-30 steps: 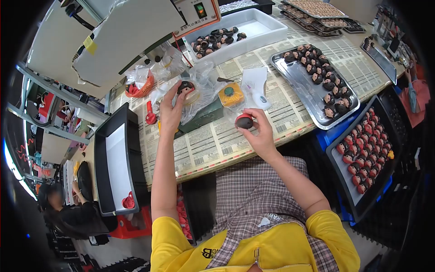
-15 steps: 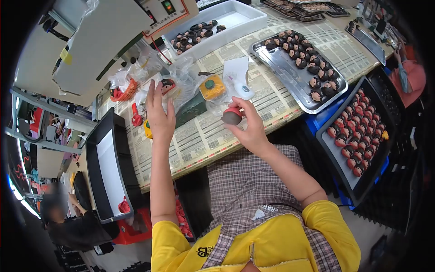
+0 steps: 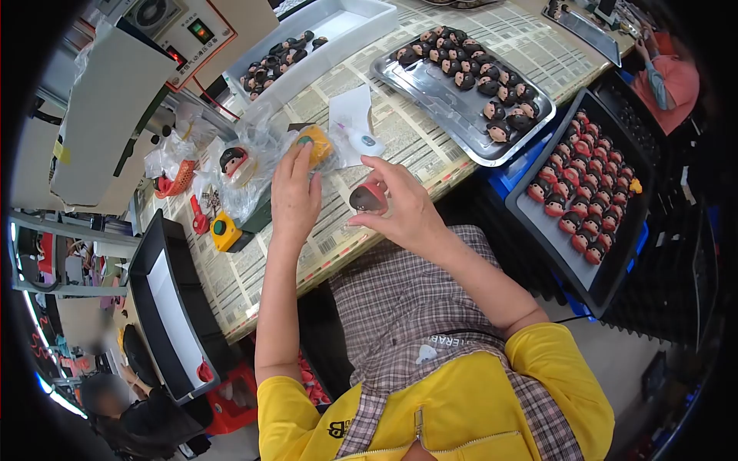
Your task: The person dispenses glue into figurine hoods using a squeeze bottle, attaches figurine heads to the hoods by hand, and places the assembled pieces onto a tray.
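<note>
In my right hand (image 3: 411, 211) is a small doll head (image 3: 369, 198) with dark hair and a red part, pinched between thumb and fingers above the table's near edge. My left hand (image 3: 294, 203) has its fingers stretched out and holds nothing. Its fingertips overlap a yellow button box (image 3: 317, 146) with a green button; whether they touch it I cannot tell. Left of that hand, another doll head (image 3: 233, 161) lies among clear plastic at the machine. A second yellow button box (image 3: 224, 233) with a green button stands nearer the table's left side.
A metal tray (image 3: 388, 73) of dark-haired heads lies on the paper-covered table (image 3: 384, 127). Behind is a white bin (image 3: 369, 23) with dark pieces. To the right stands a black tray (image 3: 530, 207) of red-and-black heads; at left, another black tray (image 3: 173, 307). Two people work nearby.
My view has shifted, so the table things sit further left. My left hand has moved right, across to the yellow button box. The doll head in my right hand has turned, showing more red.
</note>
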Available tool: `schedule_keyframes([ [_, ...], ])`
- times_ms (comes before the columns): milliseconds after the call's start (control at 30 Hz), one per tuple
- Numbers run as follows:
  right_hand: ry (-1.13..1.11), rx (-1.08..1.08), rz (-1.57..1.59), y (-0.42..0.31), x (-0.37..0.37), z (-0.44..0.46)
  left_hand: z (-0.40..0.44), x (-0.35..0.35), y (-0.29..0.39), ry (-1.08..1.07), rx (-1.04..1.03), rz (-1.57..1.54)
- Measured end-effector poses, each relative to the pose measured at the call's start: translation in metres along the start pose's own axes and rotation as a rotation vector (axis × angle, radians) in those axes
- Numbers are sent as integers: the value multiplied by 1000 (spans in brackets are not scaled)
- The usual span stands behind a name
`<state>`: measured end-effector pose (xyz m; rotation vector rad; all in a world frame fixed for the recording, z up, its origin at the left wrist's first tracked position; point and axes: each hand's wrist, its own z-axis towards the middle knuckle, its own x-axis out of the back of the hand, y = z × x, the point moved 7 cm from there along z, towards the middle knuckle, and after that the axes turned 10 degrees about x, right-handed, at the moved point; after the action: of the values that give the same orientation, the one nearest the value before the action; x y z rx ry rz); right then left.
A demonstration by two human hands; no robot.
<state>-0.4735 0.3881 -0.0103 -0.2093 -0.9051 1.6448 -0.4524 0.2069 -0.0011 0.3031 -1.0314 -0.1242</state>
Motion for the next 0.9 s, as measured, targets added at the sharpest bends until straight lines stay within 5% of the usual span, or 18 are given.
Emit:
schedule_keyframes([
  [433,20,-36,49,-2,6,1,15,-9,2,31,16,116],
  [533,27,-238,364,7,5,-4,7,0,9,17,34,87],
  [733,198,-443,916,28,-2,-17,-49,8,49,-230,338,-785],
  [900,194,-533,1064,28,-16,-23,-67,1,55,-195,368,-921],
])
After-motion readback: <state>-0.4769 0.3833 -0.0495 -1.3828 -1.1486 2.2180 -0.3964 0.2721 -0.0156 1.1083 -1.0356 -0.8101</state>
